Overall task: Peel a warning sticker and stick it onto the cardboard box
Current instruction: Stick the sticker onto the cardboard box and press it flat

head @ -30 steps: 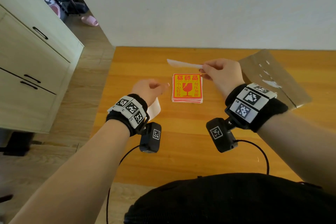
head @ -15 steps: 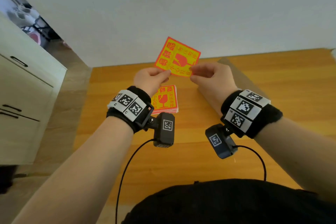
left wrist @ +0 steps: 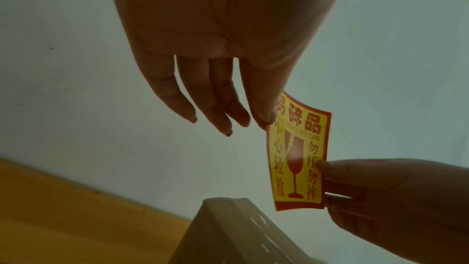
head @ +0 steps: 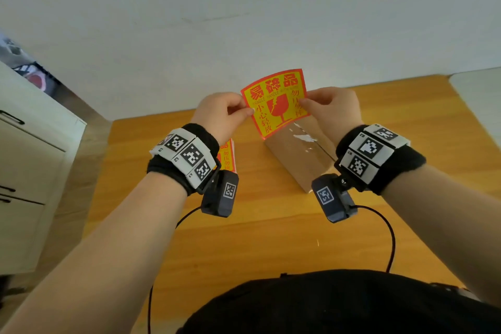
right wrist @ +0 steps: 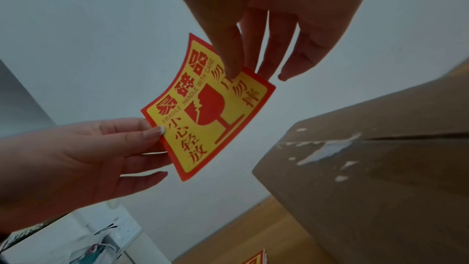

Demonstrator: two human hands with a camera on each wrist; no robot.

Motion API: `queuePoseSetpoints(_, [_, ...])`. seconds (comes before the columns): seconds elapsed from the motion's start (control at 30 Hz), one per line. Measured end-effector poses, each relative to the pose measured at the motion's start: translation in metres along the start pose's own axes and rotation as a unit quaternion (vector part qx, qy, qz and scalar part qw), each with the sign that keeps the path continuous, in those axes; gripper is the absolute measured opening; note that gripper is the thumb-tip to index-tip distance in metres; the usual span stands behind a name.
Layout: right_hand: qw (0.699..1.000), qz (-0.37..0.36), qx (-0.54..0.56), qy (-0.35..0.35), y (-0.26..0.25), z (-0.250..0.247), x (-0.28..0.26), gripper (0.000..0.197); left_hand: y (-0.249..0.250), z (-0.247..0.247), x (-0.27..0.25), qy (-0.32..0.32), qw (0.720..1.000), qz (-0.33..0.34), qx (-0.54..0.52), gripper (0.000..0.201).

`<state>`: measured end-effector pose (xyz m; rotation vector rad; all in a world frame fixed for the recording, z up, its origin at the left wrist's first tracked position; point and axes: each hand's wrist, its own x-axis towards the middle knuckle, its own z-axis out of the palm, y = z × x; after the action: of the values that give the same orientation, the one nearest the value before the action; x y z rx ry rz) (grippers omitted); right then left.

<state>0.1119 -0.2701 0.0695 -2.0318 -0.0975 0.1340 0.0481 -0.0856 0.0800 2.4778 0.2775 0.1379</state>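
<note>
A red and yellow warning sticker (head: 275, 104) (left wrist: 296, 160) (right wrist: 205, 111) with a broken-glass symbol is held up in the air, slightly curved. My left hand (head: 225, 114) (right wrist: 83, 154) pinches its left edge and my right hand (head: 329, 108) (left wrist: 380, 194) pinches its right edge. The cardboard box (head: 298, 157) (right wrist: 375, 178) lies on the table just below and behind the sticker, with torn white tape marks on its top. The stack of stickers (head: 226, 156) lies on the table, mostly hidden behind my left wrist.
The wooden table (head: 244, 238) runs up to a white wall (head: 244, 22). A white cabinet with drawers (head: 29, 171) stands to the left. Camera cables hang from both wrists over the table's near part.
The right hand lifted one sticker off the stack, the left hand joined it, and both raised the sticker upright and moved it right, above the cardboard box.
</note>
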Motion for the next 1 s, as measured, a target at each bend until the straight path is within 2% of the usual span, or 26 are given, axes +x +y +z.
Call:
queuePoseSetpoints(0.13, [1.0,-0.009,-0.023,0.003,0.01,-0.013,0.004,0.022,0.014,0.009,0.0,-0.006,1.0,-0.004,0.001,0.024])
queuePoseSetpoints(0.23, [0.999,-0.009,-0.03,-0.013,0.017,-0.023,0.005,0.022,0.02,0.016,0.002,0.004,0.999,-0.031,-0.02,0.025])
queuePoseSetpoints(0.37, [0.999,0.002,-0.035,-0.026,0.027,-0.032,0.005,0.02,0.027,0.031,0.001,-0.015,0.997,-0.071,-0.039,0.029])
queuePoseSetpoints(0.5, [0.998,0.064,0.004,0.009,0.041,-0.047,0.009,0.017,0.029,0.046,-0.002,0.001,0.989,-0.136,-0.065,0.056])
queuePoseSetpoints(0.57, [0.99,0.124,0.067,0.012,0.048,-0.057,0.013,0.016,0.029,0.053,-0.007,-0.017,0.99,-0.137,-0.014,0.07])
queuePoseSetpoints(0.67, [0.963,0.205,0.171,-0.045,0.06,-0.063,0.013,0.014,0.037,0.07,-0.019,-0.111,0.983,-0.12,0.083,0.101])
queuePoseSetpoints(0.73, [0.94,0.239,0.224,-0.101,0.069,-0.06,0.009,0.009,0.045,0.082,-0.026,-0.175,0.968,-0.16,0.087,0.122])
queuePoseSetpoints(0.8, [0.921,0.251,0.265,-0.137,0.076,-0.057,0.006,0.008,0.051,0.094,-0.031,-0.209,0.955,-0.197,0.072,0.136])
queuePoseSetpoints(0.9, [0.906,0.255,0.294,-0.167,0.08,-0.057,0.003,0.012,0.054,0.106,-0.035,-0.216,0.95,-0.214,0.069,0.141])
queuePoseSetpoints(1.0, [0.895,0.254,0.319,-0.182,0.081,-0.062,0.002,0.013,0.052,0.114,-0.038,-0.188,0.958,-0.215,0.032,0.137])
